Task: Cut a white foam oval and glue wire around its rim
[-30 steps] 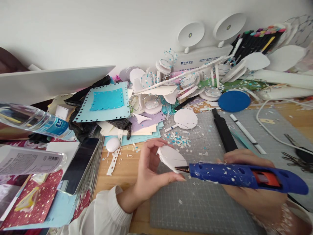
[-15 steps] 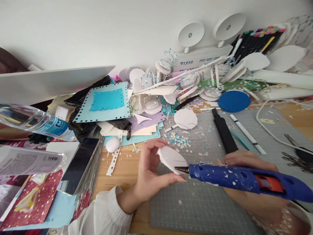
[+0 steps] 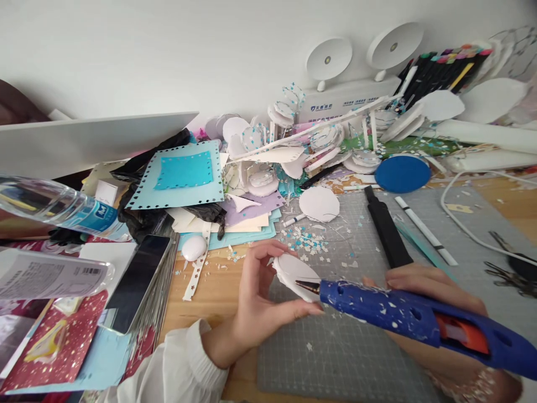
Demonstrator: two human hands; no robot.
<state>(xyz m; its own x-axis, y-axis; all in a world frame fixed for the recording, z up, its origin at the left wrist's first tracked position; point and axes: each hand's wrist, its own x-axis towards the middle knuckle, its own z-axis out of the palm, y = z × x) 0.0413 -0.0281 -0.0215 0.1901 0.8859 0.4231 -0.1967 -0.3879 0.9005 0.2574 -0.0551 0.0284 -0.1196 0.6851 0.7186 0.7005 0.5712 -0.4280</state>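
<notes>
Between the thumb and fingers of my left hand [image 3: 262,294] is a white oval disc [image 3: 293,275], tilted above the grey cutting mat [image 3: 331,364]. My right hand [image 3: 436,313] is wrapped round a blue glue gun [image 3: 377,307] spotted with white bits. The gun's dark metal tip is at the disc's right part. A thin wire or thread shows along the disc. Part of my right hand is hidden behind the gun. Beyond my hands, another white disc [image 3: 319,204] lies beside small blue and white stars [image 3: 304,239].
A water bottle [image 3: 62,207], a phone [image 3: 138,282] and papers fill the left side. White cutouts crowd the back by a twin-lamp box [image 3: 348,103]. On the right lie a black cutter [image 3: 388,229], a white pen [image 3: 425,230], a blue disc [image 3: 403,174] and a cable [image 3: 445,210].
The glue gun's tip has moved slightly left and up over the disc, and its rear end has swung lower. The disc in my left hand has shifted slightly.
</notes>
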